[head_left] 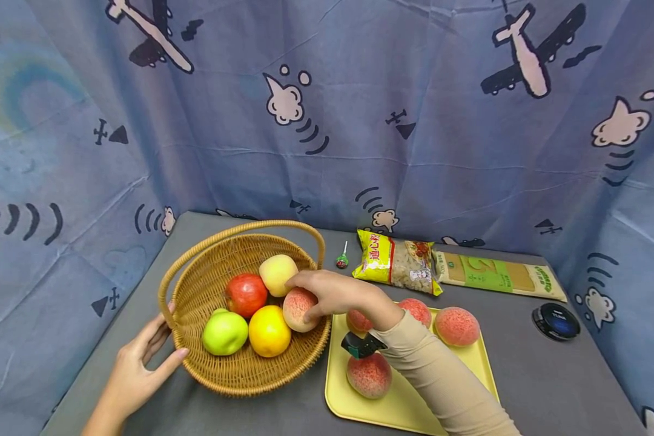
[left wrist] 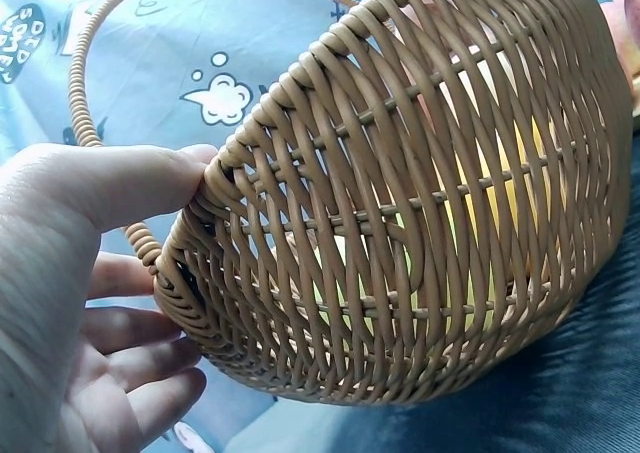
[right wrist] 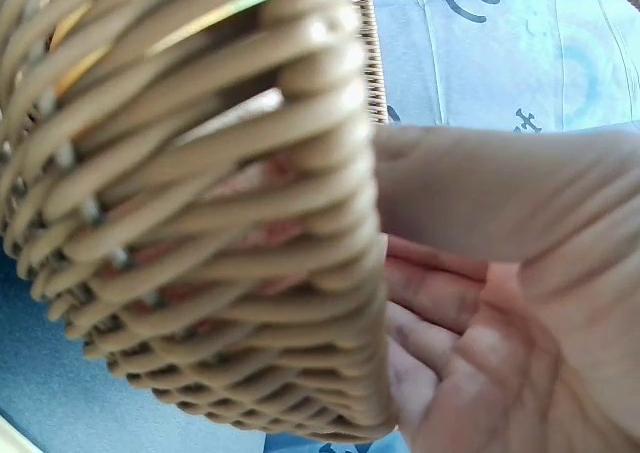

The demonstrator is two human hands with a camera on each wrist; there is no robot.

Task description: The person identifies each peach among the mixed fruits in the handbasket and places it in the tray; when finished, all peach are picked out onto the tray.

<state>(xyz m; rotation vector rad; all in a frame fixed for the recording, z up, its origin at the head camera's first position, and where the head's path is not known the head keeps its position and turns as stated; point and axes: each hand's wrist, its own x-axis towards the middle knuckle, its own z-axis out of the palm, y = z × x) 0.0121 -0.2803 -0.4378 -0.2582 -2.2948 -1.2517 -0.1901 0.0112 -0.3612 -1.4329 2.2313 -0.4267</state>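
A wicker basket with an arched handle stands left of centre. Its left rim sits between the thumb and fingers of my left hand; the left wrist view shows the thumb on the rim. Inside the basket's right side, my right hand grips a pinkish peach. Around that peach lie a pale yellow fruit, a red apple, a green apple and an orange. In the right wrist view, basket weave hides the fingertips and most of the peach.
Right of the basket is a yellow tray with several peaches, partly covered by my right forearm. Behind it lie a lollipop, a pasta bag and a long noodle pack. A round black container is far right.
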